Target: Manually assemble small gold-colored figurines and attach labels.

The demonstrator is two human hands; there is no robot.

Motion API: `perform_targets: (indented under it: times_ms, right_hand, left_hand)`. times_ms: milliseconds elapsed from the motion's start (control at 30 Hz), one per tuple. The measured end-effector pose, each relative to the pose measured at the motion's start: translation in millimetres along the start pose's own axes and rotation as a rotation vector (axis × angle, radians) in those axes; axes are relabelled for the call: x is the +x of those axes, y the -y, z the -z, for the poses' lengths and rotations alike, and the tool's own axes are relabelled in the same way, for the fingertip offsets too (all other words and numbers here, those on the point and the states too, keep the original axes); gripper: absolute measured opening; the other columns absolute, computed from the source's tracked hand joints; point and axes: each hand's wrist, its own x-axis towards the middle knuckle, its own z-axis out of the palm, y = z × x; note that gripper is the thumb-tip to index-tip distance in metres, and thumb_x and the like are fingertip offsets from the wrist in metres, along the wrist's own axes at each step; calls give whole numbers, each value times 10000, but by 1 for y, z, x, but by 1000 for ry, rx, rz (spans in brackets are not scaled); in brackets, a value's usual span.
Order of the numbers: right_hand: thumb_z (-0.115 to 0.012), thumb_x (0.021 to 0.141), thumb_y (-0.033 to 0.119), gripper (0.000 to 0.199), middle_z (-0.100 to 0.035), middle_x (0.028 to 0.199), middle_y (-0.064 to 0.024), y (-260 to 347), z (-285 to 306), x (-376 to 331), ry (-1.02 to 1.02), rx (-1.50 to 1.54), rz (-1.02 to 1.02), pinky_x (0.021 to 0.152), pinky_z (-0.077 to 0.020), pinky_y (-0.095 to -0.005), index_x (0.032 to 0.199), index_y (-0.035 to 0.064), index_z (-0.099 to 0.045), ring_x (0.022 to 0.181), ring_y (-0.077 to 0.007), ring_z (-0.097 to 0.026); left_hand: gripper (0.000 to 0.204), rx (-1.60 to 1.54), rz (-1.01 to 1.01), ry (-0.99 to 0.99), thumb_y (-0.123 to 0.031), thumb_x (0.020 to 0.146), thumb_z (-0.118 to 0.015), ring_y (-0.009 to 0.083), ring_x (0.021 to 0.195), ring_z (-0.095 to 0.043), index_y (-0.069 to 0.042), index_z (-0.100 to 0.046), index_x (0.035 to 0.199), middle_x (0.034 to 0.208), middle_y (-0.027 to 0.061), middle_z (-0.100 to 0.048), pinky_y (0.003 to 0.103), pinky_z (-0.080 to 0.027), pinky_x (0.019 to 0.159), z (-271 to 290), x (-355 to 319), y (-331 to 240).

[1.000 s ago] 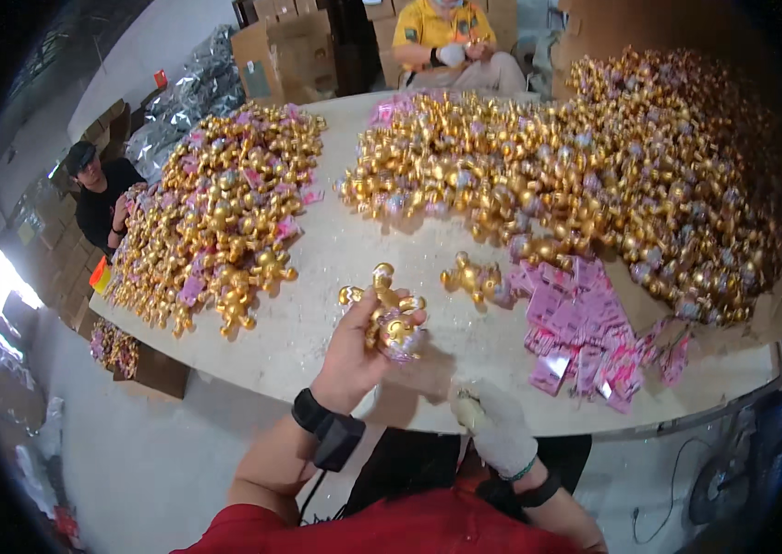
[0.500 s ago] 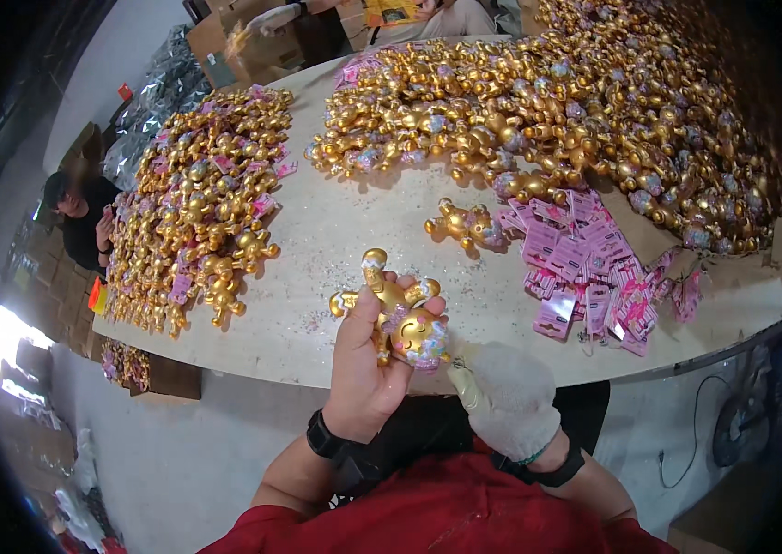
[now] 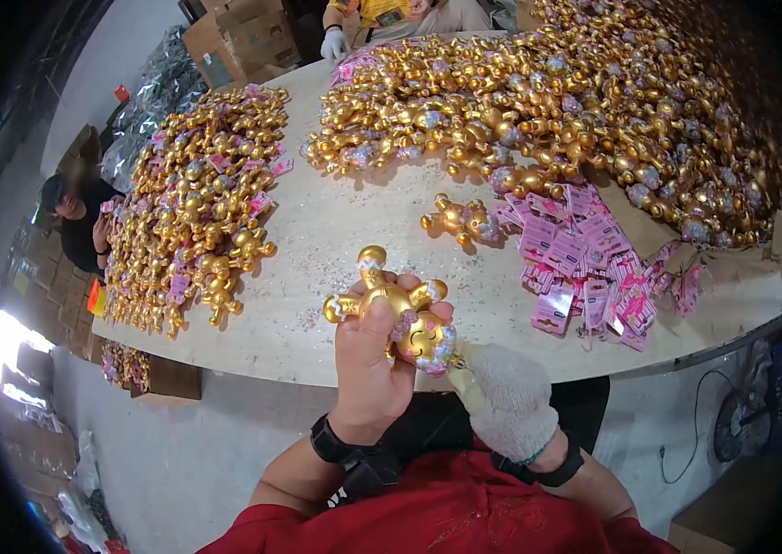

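Observation:
My left hand is closed round a shiny gold gingerbread-man ornament, thumb across its body. The figure lies tilted, legs pointing away from me and its smiling, glitter-trimmed head toward my right hand. In a whitish knit glove, my right hand has its fingertips pinched at the top of the ornament's head. What small part lies between those fingertips is hidden. Beyond them, a single gold ornament lies on the pale table, beside a heap of pink printed tags.
A large mound of gold ornaments covers the far right, over brown paper. Another pile fills the left side. Loose glitter dots the tabletop. One person sits at the left; a co-worker's gloved hand rests at the far edge.
The ornament has turned slightly in my left hand, its face shifting a little right. Across the table, the co-worker's gloved hand has come from the cartons to the table edge.

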Motion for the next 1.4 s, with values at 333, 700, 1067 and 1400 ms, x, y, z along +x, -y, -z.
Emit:
perform_targets:
  times_ms: [333,700,1067,1400]
  right_hand:
    - [-601,804,132,117,-561,733,-150,-10,-14,-10,-152,187,11,577,-436,-420,866,36,-574,669,-350,-559]
    - [-574,795,64,73,-548,710,-146,-17,-18,-16,-61,644,-257,587,-424,-351,810,-7,-577,631,-280,-527]
    - [-485,896,378,350,-565,834,-95,-40,-14,-6,340,1351,-688,473,-368,-248,877,39,-572,598,-137,-493]
    - [-298,896,603,613,-544,684,-77,-49,-24,-9,317,1897,-682,382,-338,-250,977,31,-505,431,-148,-440]
  left_hand:
    - [389,32,-27,16,-252,848,-637,253,852,-639,-40,-428,1100,1027,103,-545,367,-541,750,-6,-4,8]
    - [386,39,94,35,-225,856,-620,271,854,-638,-25,-414,1115,1035,102,-534,378,-542,746,-7,-3,14]
    - [343,4,173,-44,-309,917,-522,248,854,-640,-26,-452,1098,1022,108,-567,391,-543,747,12,7,18]
    - [364,-103,263,-169,-331,969,-348,287,883,-634,-12,-477,1088,1016,161,-591,412,-525,777,14,14,25]
